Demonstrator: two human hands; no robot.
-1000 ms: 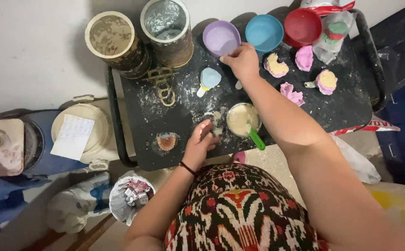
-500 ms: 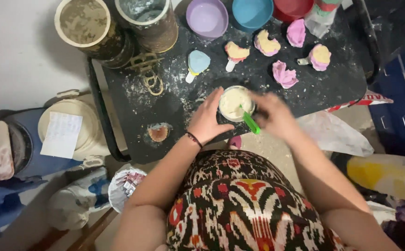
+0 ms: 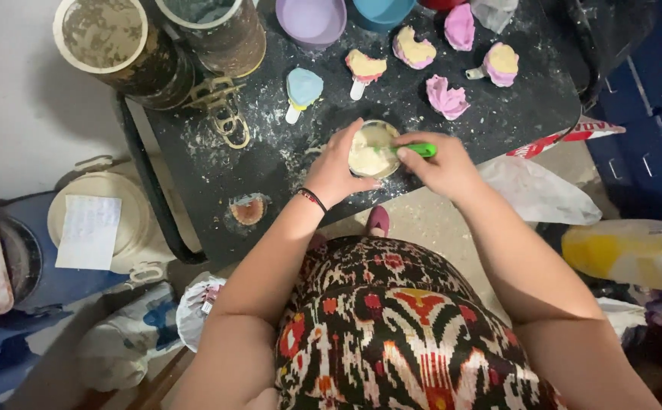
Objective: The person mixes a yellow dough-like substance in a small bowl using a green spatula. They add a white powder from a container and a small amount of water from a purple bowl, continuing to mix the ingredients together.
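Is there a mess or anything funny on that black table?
Yes. White powder is spilled across the black table, thickest around the small bowl the left hand steadies. A pink mold lies crumpled.

A small bowl (image 3: 372, 148) is set near the table's (image 3: 498, 129) front edge, flanked by the left hand (image 3: 338, 167) at nine o'clock and the right hand (image 3: 445, 163) at three. Filled moulds (image 3: 414, 47) are ranged at twelve o'clock, two buckets (image 3: 114, 45) at ten.
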